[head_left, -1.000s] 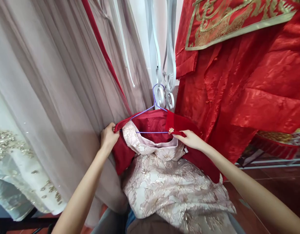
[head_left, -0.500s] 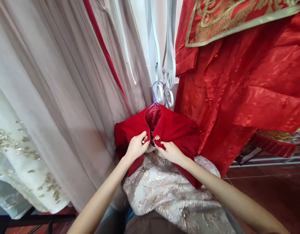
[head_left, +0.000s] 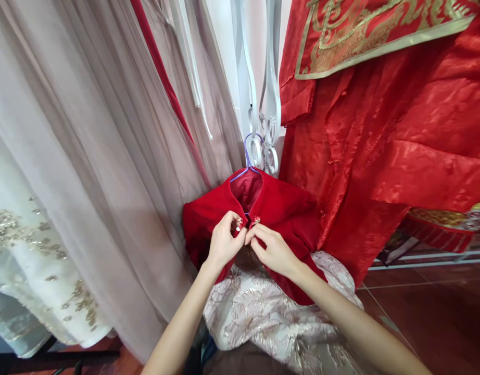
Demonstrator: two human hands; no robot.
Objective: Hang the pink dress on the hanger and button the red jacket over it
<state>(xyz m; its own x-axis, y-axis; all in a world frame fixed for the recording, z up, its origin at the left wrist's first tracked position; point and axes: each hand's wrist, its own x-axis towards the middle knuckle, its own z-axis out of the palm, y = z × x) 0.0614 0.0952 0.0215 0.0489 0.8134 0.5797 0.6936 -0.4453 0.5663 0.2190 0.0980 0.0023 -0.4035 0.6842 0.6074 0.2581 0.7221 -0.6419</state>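
Observation:
A short red velvet jacket hangs on a purple hanger, its collar facing me. My left hand pinches the jacket's left front edge beside a beaded button. On the other front edge, just below a second beaded button, my right hand has its thumb and fingers closed on the cloth. The fingertips of both hands nearly meet at the collar opening. Whether the two edges are joined cannot be seen behind my fingers. Pale brocade fabric with a metallic floral pattern lies below the jacket.
Sheer greyish-pink drapery fills the left, with a white gown with gold beading at its edge. A white scrolled metal stand rises behind the hanger. Red satin garments hang at right above a tiled floor.
Both hands have come closer together, drawing the two front edges of the jacket toward each other at the collar. The brocade below has shifted slightly.

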